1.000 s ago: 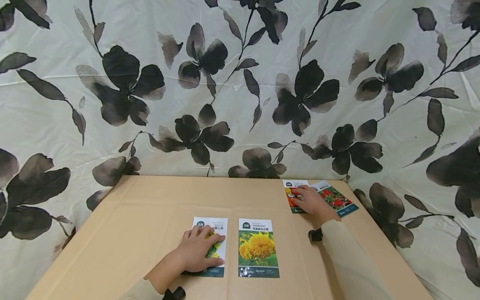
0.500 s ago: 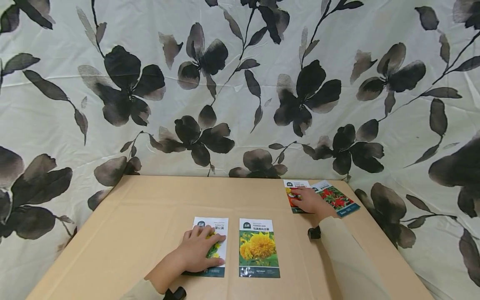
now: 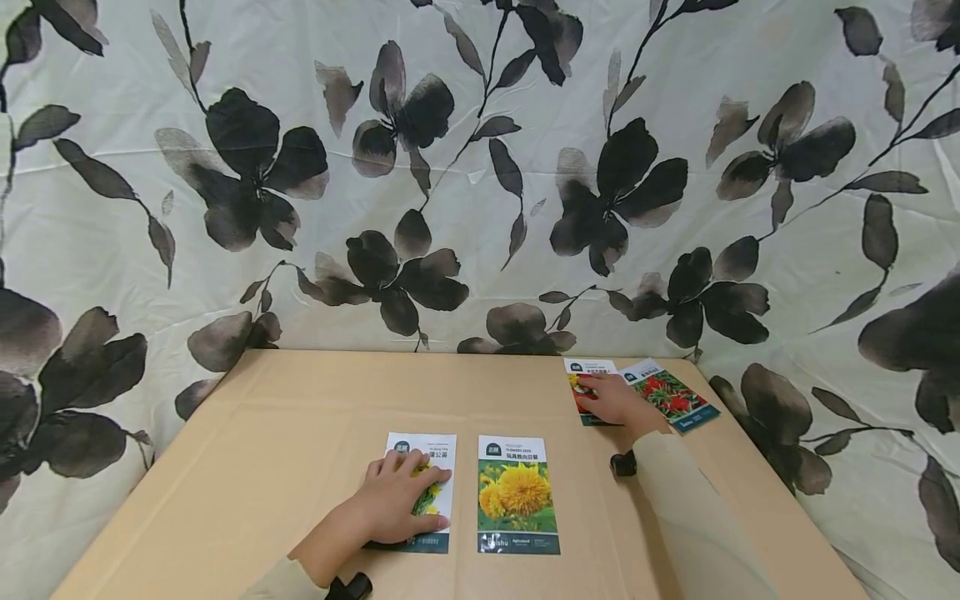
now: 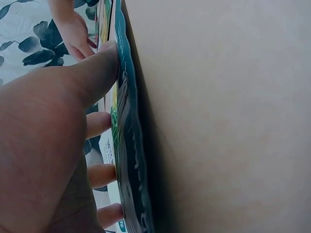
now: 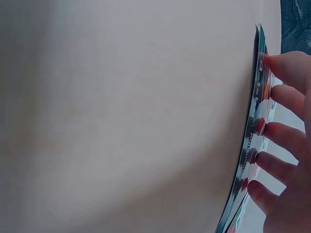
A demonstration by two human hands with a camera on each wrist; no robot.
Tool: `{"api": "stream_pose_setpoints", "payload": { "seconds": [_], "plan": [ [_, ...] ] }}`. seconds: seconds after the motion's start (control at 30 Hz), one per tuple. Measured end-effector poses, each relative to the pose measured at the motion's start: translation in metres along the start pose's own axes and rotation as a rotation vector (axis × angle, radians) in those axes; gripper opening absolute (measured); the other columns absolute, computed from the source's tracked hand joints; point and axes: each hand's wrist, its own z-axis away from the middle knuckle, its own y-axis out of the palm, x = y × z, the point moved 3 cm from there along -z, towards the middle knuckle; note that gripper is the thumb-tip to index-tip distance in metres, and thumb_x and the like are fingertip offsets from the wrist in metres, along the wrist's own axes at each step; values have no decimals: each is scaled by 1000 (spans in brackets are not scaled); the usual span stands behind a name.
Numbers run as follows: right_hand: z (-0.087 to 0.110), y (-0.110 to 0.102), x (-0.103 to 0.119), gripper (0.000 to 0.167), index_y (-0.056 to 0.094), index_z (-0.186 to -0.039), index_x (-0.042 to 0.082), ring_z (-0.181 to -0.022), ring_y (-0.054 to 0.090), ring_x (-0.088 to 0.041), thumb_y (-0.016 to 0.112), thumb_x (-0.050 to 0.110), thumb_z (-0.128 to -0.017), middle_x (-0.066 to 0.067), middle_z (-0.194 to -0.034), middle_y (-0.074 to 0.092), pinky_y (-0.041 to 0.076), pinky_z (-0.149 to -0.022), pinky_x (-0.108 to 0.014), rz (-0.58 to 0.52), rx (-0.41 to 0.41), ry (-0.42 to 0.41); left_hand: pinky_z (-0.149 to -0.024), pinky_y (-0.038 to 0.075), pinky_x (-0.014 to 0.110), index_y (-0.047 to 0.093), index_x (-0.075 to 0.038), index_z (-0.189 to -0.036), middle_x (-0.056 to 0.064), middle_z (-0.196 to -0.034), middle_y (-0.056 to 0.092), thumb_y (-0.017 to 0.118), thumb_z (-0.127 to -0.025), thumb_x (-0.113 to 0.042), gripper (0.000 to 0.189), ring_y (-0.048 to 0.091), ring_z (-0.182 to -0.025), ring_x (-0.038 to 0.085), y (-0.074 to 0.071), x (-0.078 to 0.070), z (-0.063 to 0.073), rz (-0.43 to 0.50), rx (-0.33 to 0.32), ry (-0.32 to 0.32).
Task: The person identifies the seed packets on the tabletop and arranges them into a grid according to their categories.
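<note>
4 flat, rectangular printed seed packets: yellow-flower packet, 1 left of it, 2 beyond-right. 2 bare hands, 2 black wrist devices, one per side. 1 tan bench.

This looks like a makeshift tabletop workspace, its room type unclear: a creased white cloth with a dark floral print screens everything behind and beside a tan table.

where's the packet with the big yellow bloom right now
In the head view, the yellow-bloom packet lies on the table, just right of the partly covered packet under the left hand.
</note>
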Motion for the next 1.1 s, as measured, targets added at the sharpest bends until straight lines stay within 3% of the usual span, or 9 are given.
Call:
{"api": "stream_pose_setpoints", "payload": {
  "seconds": [0.3, 0.7, 1.1],
  "plan": [
    [5, -2, 7, 56, 51, -150, 9, -141, 41, -52, 58, 36, -102, -29, -153, 44, 37, -113, -65, -26, 3, 33, -97, 33, 65, 58, -35, -143, 8, -142, 50, 67, -83, -73, 71, 41, -125, 37, 4, 6, 3, 9, -30, 33],
    [12, -5, 15, 59, 50, -153, 17, -134, 45, -49, 62, 43, -101, -27, -152, 43, 39, -110, -67, -56, 71, 80, -100, 33, 63, 57, -35, -144, 6, -145, 49, 69, -84, -70, 71, 40, -127, 36, 0, 5, 8, -5, 6, 22],
    [22, -6, 22, 60, 47, -155, 20, -133, 43, -48, 59, 44, -101, -26, -153, 40, 40, -108, -67, -19, 116, 90, -99, 33, 63, 56, -34, -145, 7, -145, 48, 69, -84, -69, 71, 40, -128, 37, 0, 7, 13, -3, 16, 39]
  ]
}}
